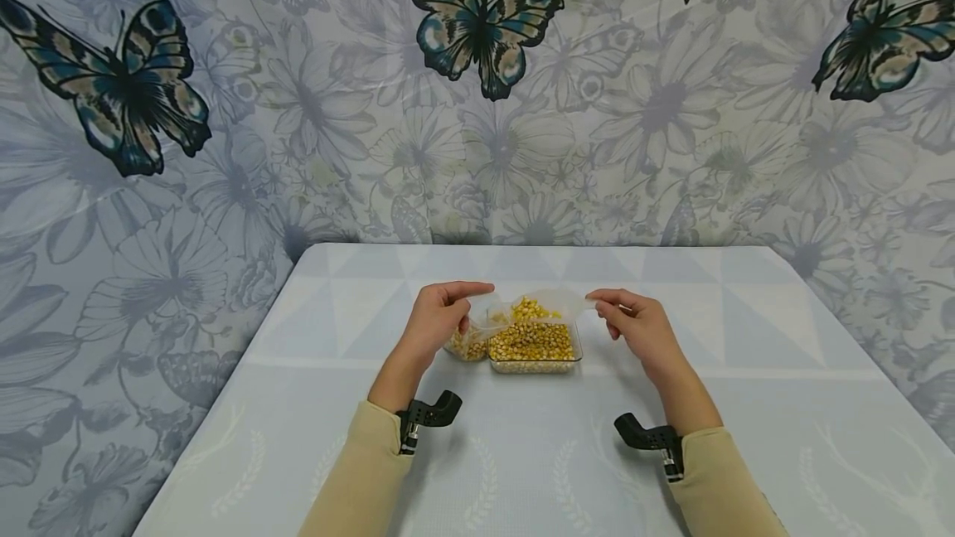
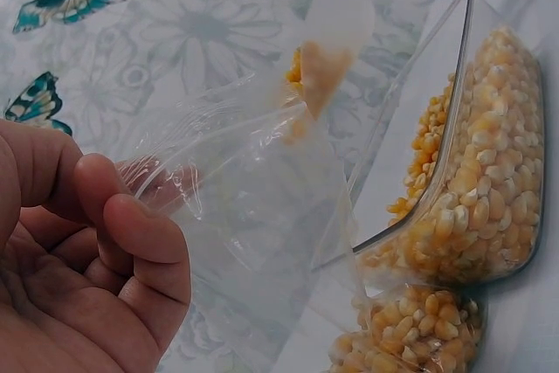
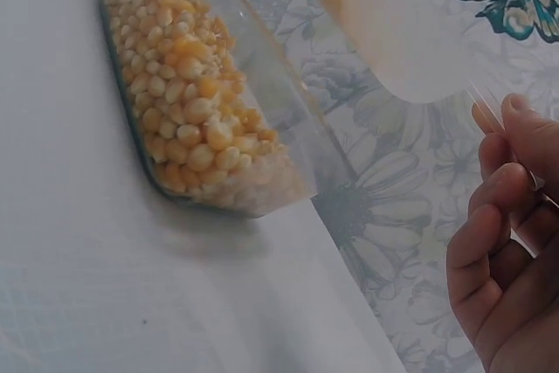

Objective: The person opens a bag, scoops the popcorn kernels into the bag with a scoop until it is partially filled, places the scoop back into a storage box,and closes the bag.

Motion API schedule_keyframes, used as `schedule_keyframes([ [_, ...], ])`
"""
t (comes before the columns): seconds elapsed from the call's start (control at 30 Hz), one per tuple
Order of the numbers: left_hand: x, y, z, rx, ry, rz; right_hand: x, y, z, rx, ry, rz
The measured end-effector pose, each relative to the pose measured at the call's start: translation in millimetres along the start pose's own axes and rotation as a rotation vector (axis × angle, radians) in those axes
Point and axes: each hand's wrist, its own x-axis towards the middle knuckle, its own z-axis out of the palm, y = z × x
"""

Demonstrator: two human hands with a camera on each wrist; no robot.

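My left hand (image 1: 440, 313) pinches the upper edge of a clear zip bag (image 2: 253, 172) between thumb and fingers, and the bag's mouth faces right. Yellow corn kernels (image 2: 419, 325) lie in the bottom of that bag. With thumb and fingertips my right hand (image 1: 632, 323) grips the thin handle of a translucent white scoop (image 3: 402, 50). Kernels (image 1: 528, 307) sit in the scoop, whose tip is right at the bag's mouth in the left wrist view. Below the scoop stands a clear rectangular container (image 3: 301, 85) with many corn kernels (image 1: 531, 342) in it.
The bag rests against the container's left side on a pale patterned table (image 1: 522, 454). The table's far edge meets a wall covering (image 1: 336, 147) printed with flowers and butterflies. Each wrist wears a black camera mount (image 1: 436, 411).
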Motion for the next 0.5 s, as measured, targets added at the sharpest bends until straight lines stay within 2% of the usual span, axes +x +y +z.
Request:
schedule_keyframes([
  [0.5, -0.8, 3.4, 1.0, 0.013, 0.003, -0.014, -6, -15, -1.6, 0.036, 0.033, -0.068],
])
